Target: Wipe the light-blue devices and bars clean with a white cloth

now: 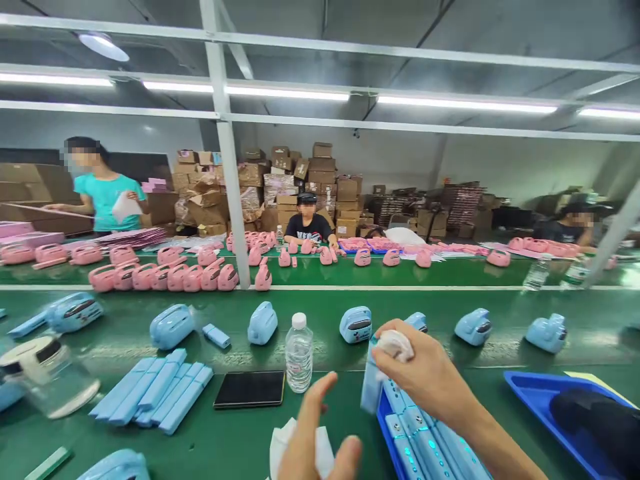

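Observation:
My right hand (425,367) is closed around a crumpled white tissue (395,345), above a blue tray (387,427). Several light-blue plastic strips (420,440) with shiny markings lie side by side in that tray. Just left of the tissue, a light-blue piece (370,383) stands upright, slightly blurred; whether my fingers also grip it I cannot tell. Low in the middle my left hand (313,447) has its thumb and fingers apart with nothing in them. Behind it a white sheet of tissue (325,443) lies on the green table.
Left of my hands are a water bottle (299,353), a black phone (250,389), stacked blue strips (155,390) and a clear jar (47,377). Blue housings (356,325) sit along the green belt. At right is a blue tray (555,413) with a dark object. Co-workers sit and stand beyond.

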Tool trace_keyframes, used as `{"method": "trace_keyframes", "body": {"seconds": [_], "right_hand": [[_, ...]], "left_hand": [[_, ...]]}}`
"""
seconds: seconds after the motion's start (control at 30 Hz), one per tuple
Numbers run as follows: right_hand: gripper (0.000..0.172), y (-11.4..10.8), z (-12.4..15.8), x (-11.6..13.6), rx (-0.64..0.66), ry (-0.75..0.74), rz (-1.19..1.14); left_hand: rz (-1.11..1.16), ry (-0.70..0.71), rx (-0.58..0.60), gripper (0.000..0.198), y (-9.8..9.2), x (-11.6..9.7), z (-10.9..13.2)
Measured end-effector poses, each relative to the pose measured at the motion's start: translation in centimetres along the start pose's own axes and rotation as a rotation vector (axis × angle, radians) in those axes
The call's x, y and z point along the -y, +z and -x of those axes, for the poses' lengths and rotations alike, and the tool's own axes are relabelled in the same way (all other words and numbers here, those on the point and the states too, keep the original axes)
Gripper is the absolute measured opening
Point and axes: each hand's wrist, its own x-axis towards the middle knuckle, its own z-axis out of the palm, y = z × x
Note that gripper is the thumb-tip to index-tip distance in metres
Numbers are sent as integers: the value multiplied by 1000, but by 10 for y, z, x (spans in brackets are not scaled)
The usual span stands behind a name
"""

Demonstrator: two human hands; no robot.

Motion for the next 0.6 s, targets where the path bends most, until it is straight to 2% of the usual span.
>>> {"method": "trace_keyframes", "body": {"seconds": [0.07,0.13,0.17,0.23,0.27,0.33,0.4,0.47,0.53,0.6], "right_hand": [[24,4,25,17,89,24,-356],[40,17,44,21,100,119,-676],[48,25,50,20,41,189,-779],[56,41,59,14,-164,324,-902],[58,49,62,13,-244,364,-977],[59,62,69,16,-298,352,-1091],[56,70,76,26,-300,204,-1049],[46,73,80,36,-312,74,-934],[40,72,78,38,-259,98,-984],[48,69,70,32,-183,249,-1158]], "left_hand": [[243,-182,127,59,18,1,11],[466,-367,245,63,23,0,20],[521,-436,278,64,22,0,23],[502,-498,276,62,13,1,27],[422,-479,266,59,7,3,28],[128,-303,273,51,-4,10,29],[-204,-6,304,57,-12,20,31],[-418,238,326,64,-16,29,35],[-503,341,318,62,-16,32,40],[-493,335,315,55,-14,27,45]]}}
